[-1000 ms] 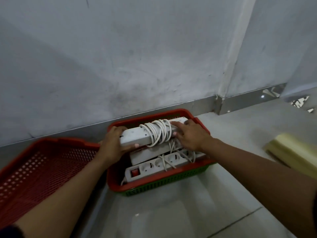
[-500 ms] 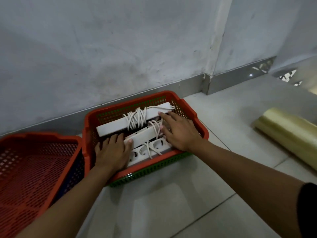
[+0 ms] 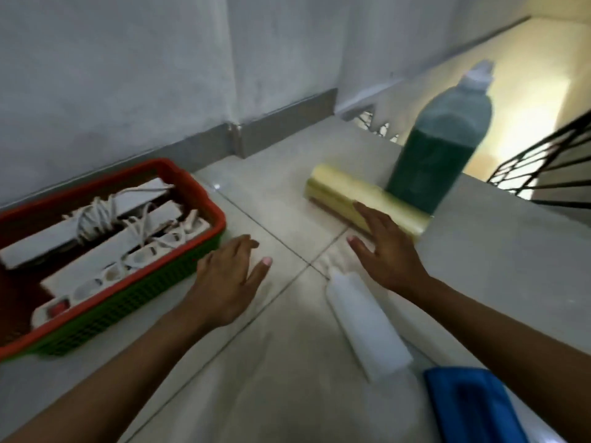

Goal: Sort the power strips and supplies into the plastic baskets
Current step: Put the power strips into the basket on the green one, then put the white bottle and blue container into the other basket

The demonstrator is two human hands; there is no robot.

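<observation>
A red basket stacked in a green one sits at the left on the tiled floor. It holds three white power strips with cords wound around them. My left hand hovers open over the floor just right of the basket, holding nothing. My right hand is open with spread fingers, its fingertips at the near side of a yellow roll. A white roll lies on the floor under my right wrist.
A tall dark green bottle with a pale cap stands behind the yellow roll. A blue plastic object lies at the bottom right. The wall and grey skirting run behind. A black stair railing and a drop lie at the right.
Both hands have left the power strips in the basket and moved right. The view has swung right, bringing the bottle and rolls into sight. The second red basket is out of frame.
</observation>
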